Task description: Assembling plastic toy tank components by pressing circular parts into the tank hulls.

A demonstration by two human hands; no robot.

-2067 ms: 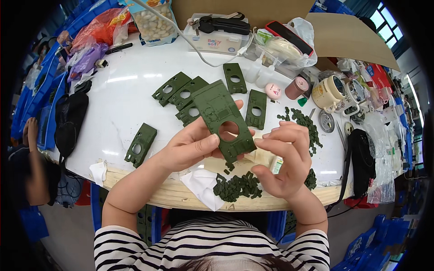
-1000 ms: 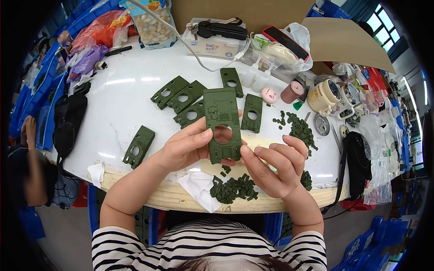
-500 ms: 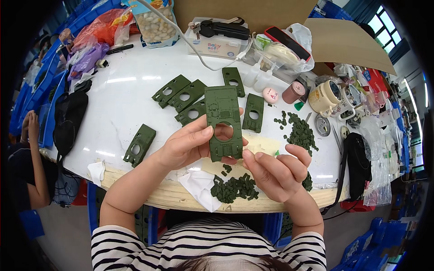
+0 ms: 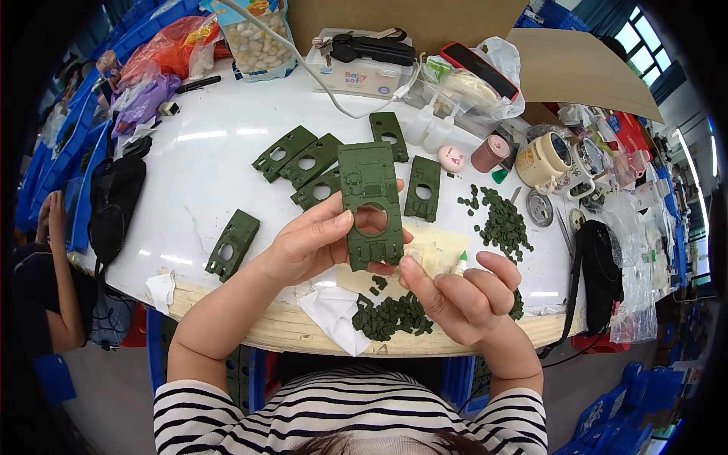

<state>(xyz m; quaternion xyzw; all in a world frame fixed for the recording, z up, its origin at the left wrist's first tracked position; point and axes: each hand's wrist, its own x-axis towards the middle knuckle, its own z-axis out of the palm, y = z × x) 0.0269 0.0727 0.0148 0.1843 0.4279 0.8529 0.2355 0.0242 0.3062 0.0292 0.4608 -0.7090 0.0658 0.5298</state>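
Above the near edge of the white table (image 4: 189, 182), my left hand (image 4: 311, 246) is closed around a flat green plastic plate (image 4: 369, 203) with a round hole in it, thumb across its lower face and fingers behind, holding it upright and off the surface. My right hand (image 4: 466, 292) sits just beside its lower corner, loosely curled, a small white applicator with a green tip (image 4: 459, 263) poking out between the fingers — how firmly I grip it I cannot tell.

By my judgement I am partway through fitting or gluing something onto this plate; the next move calls for a steady left hand and a fine touch from the right at the plate's lower edge.

Below the plate lies a heap of small green pieces (image 4: 390, 315) on the table edge, next to a white tissue (image 4: 334, 315). A second scatter of the same pieces (image 4: 500, 220) lies to the right. Five more plates like mine lie flat farther out, one alone at the left (image 4: 233, 244).

As for containers — a clear bag of pale pebble-like bits (image 4: 262, 42) stands at the far side, a cream mug (image 4: 542, 161) at the right, its contents hidden, and a white box (image 4: 356, 74) carries a black tool (image 4: 371, 49) on top.
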